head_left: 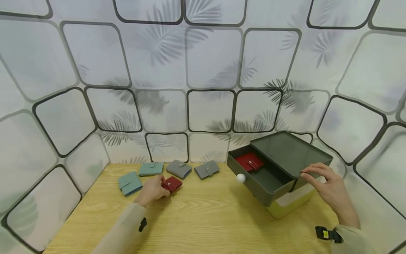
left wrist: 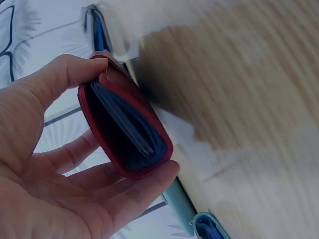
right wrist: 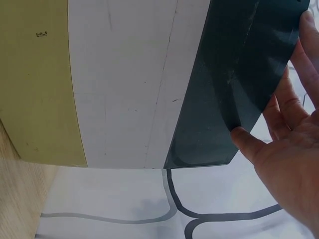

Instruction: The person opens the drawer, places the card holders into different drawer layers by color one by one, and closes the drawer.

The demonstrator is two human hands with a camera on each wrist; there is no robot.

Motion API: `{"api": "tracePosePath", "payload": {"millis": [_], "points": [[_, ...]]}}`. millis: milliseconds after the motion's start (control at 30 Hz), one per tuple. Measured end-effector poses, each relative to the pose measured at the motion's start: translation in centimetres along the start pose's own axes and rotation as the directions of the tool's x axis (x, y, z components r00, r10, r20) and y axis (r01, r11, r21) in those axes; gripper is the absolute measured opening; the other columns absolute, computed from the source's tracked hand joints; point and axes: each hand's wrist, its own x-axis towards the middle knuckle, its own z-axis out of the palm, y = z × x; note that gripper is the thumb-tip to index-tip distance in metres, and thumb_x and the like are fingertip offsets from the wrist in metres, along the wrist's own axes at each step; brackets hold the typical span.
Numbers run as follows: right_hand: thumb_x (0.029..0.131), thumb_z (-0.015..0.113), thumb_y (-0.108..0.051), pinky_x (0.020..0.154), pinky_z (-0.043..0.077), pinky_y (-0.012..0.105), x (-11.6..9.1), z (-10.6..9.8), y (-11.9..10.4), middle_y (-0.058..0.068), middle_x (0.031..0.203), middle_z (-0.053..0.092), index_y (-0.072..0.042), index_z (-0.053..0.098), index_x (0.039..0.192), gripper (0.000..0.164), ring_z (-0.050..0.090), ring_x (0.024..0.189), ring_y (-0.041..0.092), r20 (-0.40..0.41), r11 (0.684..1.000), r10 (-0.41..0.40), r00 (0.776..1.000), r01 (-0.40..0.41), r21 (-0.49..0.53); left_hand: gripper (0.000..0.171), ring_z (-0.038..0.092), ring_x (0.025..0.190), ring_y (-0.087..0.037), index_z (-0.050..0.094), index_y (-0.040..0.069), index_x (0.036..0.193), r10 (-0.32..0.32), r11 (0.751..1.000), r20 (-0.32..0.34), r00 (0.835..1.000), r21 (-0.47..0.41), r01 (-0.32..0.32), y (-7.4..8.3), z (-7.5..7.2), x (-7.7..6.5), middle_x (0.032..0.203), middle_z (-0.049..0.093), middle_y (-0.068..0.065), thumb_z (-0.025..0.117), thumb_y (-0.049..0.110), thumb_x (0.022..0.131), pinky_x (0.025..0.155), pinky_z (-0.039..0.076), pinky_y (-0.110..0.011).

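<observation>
A small red card wallet (head_left: 172,184) is in my left hand (head_left: 153,191), pinched between thumb and fingers. The left wrist view shows its card slots (left wrist: 124,119) from the end. At the right stands a small drawer unit (head_left: 291,151) with dark green, white and yellow tiers. Its dark green top drawer (head_left: 253,185) is pulled out, and another red wallet (head_left: 248,162) lies inside at the back. My right hand (head_left: 330,188) rests at the unit's near right corner, fingers along the top edge and thumb against the dark green side (right wrist: 219,109).
Left of the drawer unit, two grey wallets (head_left: 179,169) and two teal wallets (head_left: 130,183) lie on the wooden table (head_left: 203,218). A white round knob (head_left: 241,178) juts from the drawer front. Patterned curtain walls (head_left: 209,109) enclose the table's back and sides.
</observation>
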Motion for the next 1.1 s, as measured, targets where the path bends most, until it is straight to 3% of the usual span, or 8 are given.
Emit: {"api": "tracePosePath", "payload": {"millis": [200,533,767,1100], "points": [[0.09,0.071,-0.012,0.084,0.03,0.006,0.0,0.1,0.0,-0.023,0.107,0.054,-0.006,0.073,0.104,0.016,0.044,0.103,-0.01,-0.009,1.0,0.011,1.0,-0.01,0.026,0.035,0.052,0.065,-0.019,0.06,0.006,0.099,-0.013,1.0,-0.014,1.0,-0.029,0.013,0.4,-0.3,0.4,0.08,0.063,-0.006,0.078,0.014,0.07,0.056,0.041,-0.03],[0.089,0.072,-0.009,0.084,0.031,0.004,0.1,0.3,0.4,-0.022,0.108,0.055,-0.005,0.073,0.104,0.016,0.044,0.104,-0.01,-0.014,0.999,0.003,1.0,-0.002,0.045,0.041,0.054,0.066,-0.019,0.058,0.006,0.109,0.055,0.993,-0.095,0.994,-0.102,-0.065,2.5,-1.8,0.8,0.085,0.065,-0.009,0.079,0.013,0.075,0.057,0.042,-0.031],[0.089,0.072,-0.011,0.083,0.032,0.006,0.2,0.3,0.3,-0.023,0.108,0.055,-0.006,0.073,0.104,0.016,0.045,0.103,-0.01,-0.01,0.999,0.011,1.0,-0.011,0.035,0.038,0.056,0.069,-0.019,0.057,0.007,0.107,0.094,0.988,-0.1,0.991,-0.111,-0.105,4.5,-2.6,1.1,0.089,0.066,-0.009,0.078,0.012,0.076,0.059,0.044,-0.031],[0.089,0.072,-0.01,0.084,0.032,0.005,0.1,0.2,0.1,-0.022,0.108,0.055,-0.006,0.073,0.103,0.015,0.045,0.103,-0.01,-0.017,0.999,0.001,1.0,0.0,0.045,0.039,0.06,0.071,-0.019,0.06,0.009,0.106,0.171,0.976,-0.194,0.966,-0.103,-0.193,7.0,-3.2,1.7,0.088,0.069,-0.009,0.078,0.012,0.072,0.061,0.047,-0.032]]}}
